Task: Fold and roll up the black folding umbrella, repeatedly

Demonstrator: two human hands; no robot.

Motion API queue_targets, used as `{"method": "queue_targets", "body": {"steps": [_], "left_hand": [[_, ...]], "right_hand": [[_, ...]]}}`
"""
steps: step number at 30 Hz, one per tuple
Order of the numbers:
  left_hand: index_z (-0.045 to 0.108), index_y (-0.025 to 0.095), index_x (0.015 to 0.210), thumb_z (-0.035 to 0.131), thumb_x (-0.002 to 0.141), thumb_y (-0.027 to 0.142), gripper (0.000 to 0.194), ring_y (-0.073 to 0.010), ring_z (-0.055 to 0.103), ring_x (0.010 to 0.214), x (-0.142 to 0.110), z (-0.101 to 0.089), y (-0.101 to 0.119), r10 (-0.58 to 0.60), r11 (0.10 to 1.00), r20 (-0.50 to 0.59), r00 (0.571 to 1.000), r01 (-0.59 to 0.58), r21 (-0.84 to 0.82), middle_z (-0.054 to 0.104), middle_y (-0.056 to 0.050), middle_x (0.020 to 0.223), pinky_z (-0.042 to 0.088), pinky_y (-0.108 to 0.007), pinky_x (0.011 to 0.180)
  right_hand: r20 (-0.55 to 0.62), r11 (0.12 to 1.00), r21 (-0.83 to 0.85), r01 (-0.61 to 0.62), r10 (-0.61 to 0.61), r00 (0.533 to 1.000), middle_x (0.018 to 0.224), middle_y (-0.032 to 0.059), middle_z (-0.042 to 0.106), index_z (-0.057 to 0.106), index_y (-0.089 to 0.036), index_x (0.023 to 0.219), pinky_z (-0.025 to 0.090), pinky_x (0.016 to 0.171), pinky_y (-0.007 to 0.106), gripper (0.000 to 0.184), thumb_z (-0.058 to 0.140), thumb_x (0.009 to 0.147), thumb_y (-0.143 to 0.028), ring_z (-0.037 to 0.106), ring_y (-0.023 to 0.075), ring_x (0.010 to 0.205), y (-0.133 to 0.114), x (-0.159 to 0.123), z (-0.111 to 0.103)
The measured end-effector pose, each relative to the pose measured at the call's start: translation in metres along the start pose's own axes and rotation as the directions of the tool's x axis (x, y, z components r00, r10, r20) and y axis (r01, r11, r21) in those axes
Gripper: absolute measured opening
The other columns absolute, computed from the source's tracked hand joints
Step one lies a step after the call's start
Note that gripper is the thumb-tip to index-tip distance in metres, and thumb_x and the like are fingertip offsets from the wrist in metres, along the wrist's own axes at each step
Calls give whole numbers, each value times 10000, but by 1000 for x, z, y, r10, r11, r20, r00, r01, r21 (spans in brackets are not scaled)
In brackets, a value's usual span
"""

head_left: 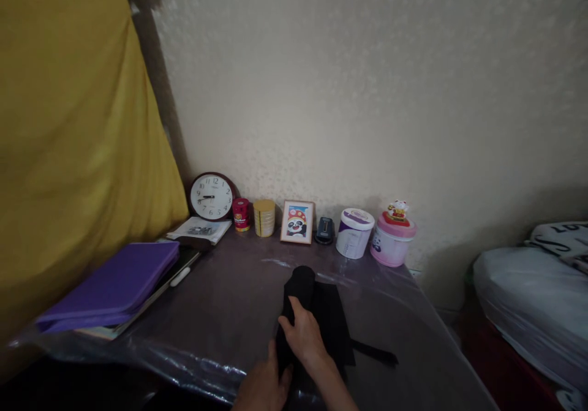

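My right hand [305, 336] is on the black fabric item [331, 319], thumb and index finger slightly apart, fingertips on its rounded upper part. Can't tell if the other fingers pinch anything. My left hand [264, 385] is at the near left edge of the same item, index finger and thumb spread apart; its grip is partly cut off by the bottom of the view, so can't tell what it closes on.

Item lies on the table [229, 313], near the middle, with a flat angular panel right of the rounded part. A thin black strip [374, 351] runs out to the right from it.

Far side of table, left to right: wall clock [212, 196] leaning upright, papers [201, 229] in front of it, red can [241, 215], yellow-lidded container [264, 218], framed panda picture [297, 222], small dark device [324, 230], white-and-purple tub [354, 233], pink tub [393, 241] with a lucky-cat figure [397, 211] on its lid.

Left side: purple folder [110, 279] on top of other flat items, white marker-like stick [180, 277] just beside the stack.
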State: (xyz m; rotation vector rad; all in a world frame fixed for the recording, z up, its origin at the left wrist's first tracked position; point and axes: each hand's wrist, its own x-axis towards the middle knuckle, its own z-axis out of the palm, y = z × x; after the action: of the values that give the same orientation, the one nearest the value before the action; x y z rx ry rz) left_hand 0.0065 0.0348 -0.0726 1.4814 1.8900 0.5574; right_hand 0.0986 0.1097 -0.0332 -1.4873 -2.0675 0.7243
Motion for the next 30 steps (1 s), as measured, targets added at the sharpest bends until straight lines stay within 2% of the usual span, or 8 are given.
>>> {"method": "queue_targets", "body": {"steps": [3, 7, 10, 14, 17, 21, 25, 30], "left_hand": [[259, 18, 1341, 346, 813, 323, 616, -284, 602, 979, -2, -3, 4, -4, 990, 46, 999, -3, 143, 630, -205, 1052, 421, -382, 809], [293, 18, 1325, 358, 805, 362, 626, -308, 611, 940, -7, -9, 10, 7, 979, 62, 998, -19, 203, 648, -202, 997, 429, -396, 786], [324, 30, 1310, 347, 810, 374, 608, -301, 592, 974, -11, -10, 9, 36, 972, 21, 999, -40, 233, 601, -209, 1093, 427, -395, 809], [421, 101, 1259, 355, 815, 342, 510, -267, 497, 1104, -13, -7, 5, 173, 943, -112, 979, -132, 305, 507, -173, 1220, 404, -356, 887], [479, 163, 1232, 375, 806, 300, 460, -290, 498, 1080, -14, -3, 2, 233, 903, -78, 969, -186, 387, 511, -160, 1202, 413, -395, 875], [426, 255, 1287, 425, 769, 222, 519, -325, 463, 1125, -13, 0, 2, 174, 880, -29, 984, -143, 453, 455, -163, 1262, 396, -450, 887], [382, 284, 1307, 436, 754, 185, 564, -308, 485, 1111, -10, 3, 9, 104, 886, 17, 994, -101, 452, 412, -162, 1289, 424, -414, 850], [384, 241, 1294, 405, 782, 161, 519, -217, 544, 1043, -7, 3, 18, 72, 905, 48, 996, -85, 417, 455, -128, 1235, 452, -309, 814]], "right_hand": [[55, 996, -82, 25, -21, 998, 984, 110, 660, 494, -135, 1197, 439, 786, 297, 433, 484, 776, -235, 607, 234, 951, -2, 2, 0], [83, 991, -131, 35, -25, 996, 976, 105, 656, 505, -146, 1175, 427, 787, 290, 414, 485, 771, -236, 599, 230, 964, -3, 3, 0], [94, 985, -165, 52, -36, 995, 977, 105, 655, 502, -158, 1172, 421, 782, 294, 407, 472, 775, -243, 599, 231, 961, -3, 4, 2], [113, 980, -190, 66, -45, 993, 925, 96, 662, 527, -166, 1122, 422, 748, 290, 368, 474, 767, -248, 610, 228, 913, -2, 5, 2], [124, 979, -184, 85, -63, 990, 883, 81, 665, 546, -170, 1094, 420, 712, 277, 352, 484, 757, -252, 617, 216, 861, -1, 6, -1], [178, 986, -106, 128, -107, 978, 859, 23, 675, 592, -222, 1060, 412, 682, 236, 331, 514, 740, -253, 613, 171, 818, -1, 8, -4], [221, 986, -66, 153, -135, 966, 839, -13, 687, 653, -271, 961, 385, 823, 264, 246, 529, 748, -283, 606, 149, 821, -3, 7, -5], [284, 976, -16, 218, -205, 937, 836, -34, 698, 684, -271, 850, 243, 991, 324, 173, 528, 777, -284, 613, 119, 769, -2, 6, -7]]}}
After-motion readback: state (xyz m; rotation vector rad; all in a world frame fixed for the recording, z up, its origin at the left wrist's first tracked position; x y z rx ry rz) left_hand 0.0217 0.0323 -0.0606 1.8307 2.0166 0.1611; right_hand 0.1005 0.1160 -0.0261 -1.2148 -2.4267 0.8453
